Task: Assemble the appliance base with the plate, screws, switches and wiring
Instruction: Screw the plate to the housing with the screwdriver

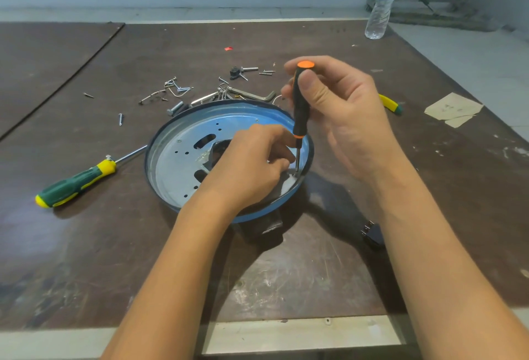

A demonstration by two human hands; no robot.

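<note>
A round blue appliance base lies on the brown table, and inside it sits a perforated metal plate. My right hand grips a black screwdriver with an orange cap, held upright, its tip down at the base's right inner edge. My left hand rests inside the base with its fingers pinched beside the tip; what they pinch is hidden. Several loose screws lie behind the base.
A green and yellow screwdriver lies left of the base. An Allen key and bolts sit behind it. A second yellow-green handle, paper scraps, a water bottle and a small black part are on the right.
</note>
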